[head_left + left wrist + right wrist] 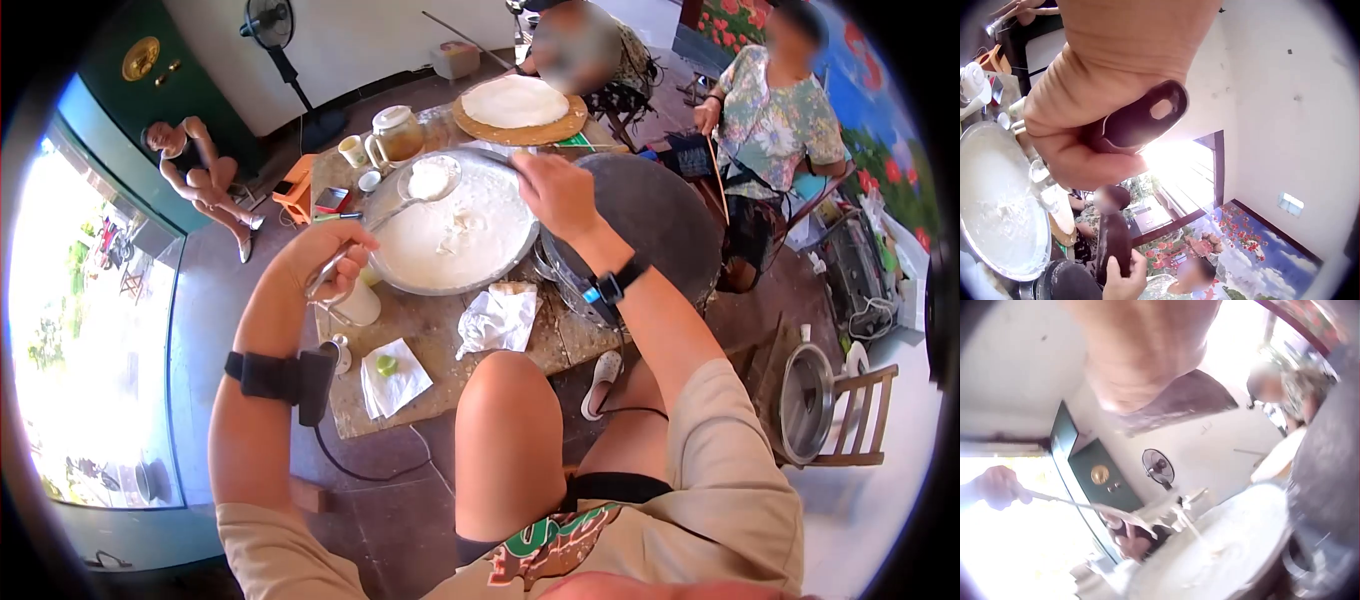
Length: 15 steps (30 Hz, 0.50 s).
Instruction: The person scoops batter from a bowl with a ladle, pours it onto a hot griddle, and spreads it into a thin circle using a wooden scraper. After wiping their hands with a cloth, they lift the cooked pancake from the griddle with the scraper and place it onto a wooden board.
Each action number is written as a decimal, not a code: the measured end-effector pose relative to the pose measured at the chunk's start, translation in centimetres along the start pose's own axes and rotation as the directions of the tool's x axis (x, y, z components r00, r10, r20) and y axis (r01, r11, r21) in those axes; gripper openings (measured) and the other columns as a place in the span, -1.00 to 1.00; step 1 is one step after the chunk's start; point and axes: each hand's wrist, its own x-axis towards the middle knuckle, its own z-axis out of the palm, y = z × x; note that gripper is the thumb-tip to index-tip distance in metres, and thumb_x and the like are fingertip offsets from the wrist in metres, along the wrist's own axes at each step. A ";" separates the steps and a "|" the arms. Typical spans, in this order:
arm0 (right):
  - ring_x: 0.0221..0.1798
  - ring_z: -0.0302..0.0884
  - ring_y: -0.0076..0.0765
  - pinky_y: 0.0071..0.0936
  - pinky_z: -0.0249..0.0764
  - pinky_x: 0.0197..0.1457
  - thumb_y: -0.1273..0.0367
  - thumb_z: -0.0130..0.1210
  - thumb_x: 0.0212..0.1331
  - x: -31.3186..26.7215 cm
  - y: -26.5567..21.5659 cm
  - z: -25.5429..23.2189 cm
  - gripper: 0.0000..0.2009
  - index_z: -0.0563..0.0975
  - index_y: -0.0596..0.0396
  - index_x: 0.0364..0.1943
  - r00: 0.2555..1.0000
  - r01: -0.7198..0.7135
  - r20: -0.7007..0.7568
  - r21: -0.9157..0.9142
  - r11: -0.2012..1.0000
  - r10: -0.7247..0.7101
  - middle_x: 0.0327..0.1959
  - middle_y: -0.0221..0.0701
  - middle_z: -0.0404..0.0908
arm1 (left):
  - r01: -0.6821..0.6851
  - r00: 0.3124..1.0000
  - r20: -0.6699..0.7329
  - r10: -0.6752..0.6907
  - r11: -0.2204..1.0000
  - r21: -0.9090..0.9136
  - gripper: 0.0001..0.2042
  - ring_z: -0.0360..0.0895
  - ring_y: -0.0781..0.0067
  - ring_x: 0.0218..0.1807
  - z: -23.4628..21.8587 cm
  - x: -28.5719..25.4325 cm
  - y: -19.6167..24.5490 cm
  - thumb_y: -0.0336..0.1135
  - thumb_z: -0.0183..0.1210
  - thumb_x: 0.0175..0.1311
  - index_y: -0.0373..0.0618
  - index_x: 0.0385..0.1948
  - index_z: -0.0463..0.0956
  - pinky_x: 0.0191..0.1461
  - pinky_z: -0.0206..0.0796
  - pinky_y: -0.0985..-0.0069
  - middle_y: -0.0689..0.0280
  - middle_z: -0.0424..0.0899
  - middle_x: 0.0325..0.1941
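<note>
My left hand (335, 260) grips the handle of a metal ladle (405, 207), whose bowl, holding white batter, is over the left part of a wide metal basin (400, 282). In the left wrist view the handle's dark end (1141, 122), with a hole in it, sticks out of the left hand (1097, 100). At the basin's right edge, my right hand (560, 195) holds a flat dark tool (1188, 400), seen in the right wrist view above the basin (1260, 575). White batter (430, 240) with some lumps lies in the basin.
A round dark griddle (640, 230) stands right of the basin. Behind are a glass jug (398, 135) and a board with a pale round sheet (515, 102). White cloth (497, 320) and a napkin (395, 380) lie in front. Several people sit around.
</note>
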 end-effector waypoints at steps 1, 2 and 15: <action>-0.35 0.55 -0.37 -0.43 0.45 -0.34 0.37 0.11 -0.03 -0.7 -0.2 -0.3 -0.75 0.50 -0.12 -0.19 0.985 0.169 -0.029 -0.048 0.984 -0.171 -0.34 -0.58 0.61 | -0.021 0.999 -0.026 0.022 0.999 0.030 -0.87 0.14 0.80 -0.81 0.1 -0.3 0.5 -0.32 -0.03 0.24 -0.19 -0.34 0.36 -0.83 0.00 0.81 0.55 0.27 -0.76; -0.35 0.54 -0.45 -0.48 0.45 -0.35 0.38 0.11 -0.05 -1.3 -0.4 -0.2 -0.74 0.51 -0.15 -0.19 0.942 0.327 -0.048 -0.098 0.940 -0.333 -0.33 -0.62 0.61 | 0.007 0.997 -0.079 -0.003 0.998 0.057 -0.86 0.14 0.79 -0.81 0.4 -0.9 1.2 -0.31 -0.02 0.23 -0.19 -0.35 0.36 -0.84 -0.01 0.81 0.55 0.27 -0.76; -0.24 0.58 -0.24 -0.39 0.45 -0.14 0.36 0.12 -0.06 -2.3 2.4 7.1 -0.64 0.54 0.18 -0.11 0.629 -0.716 0.306 0.588 0.378 0.715 -0.27 -0.21 0.64 | -0.172 0.981 -0.027 0.194 0.917 0.360 -0.79 0.16 0.71 -0.91 -3.0 -5.0 3.5 -0.27 -0.08 0.32 -0.21 -0.34 0.48 -0.87 0.00 0.75 0.53 0.27 -0.85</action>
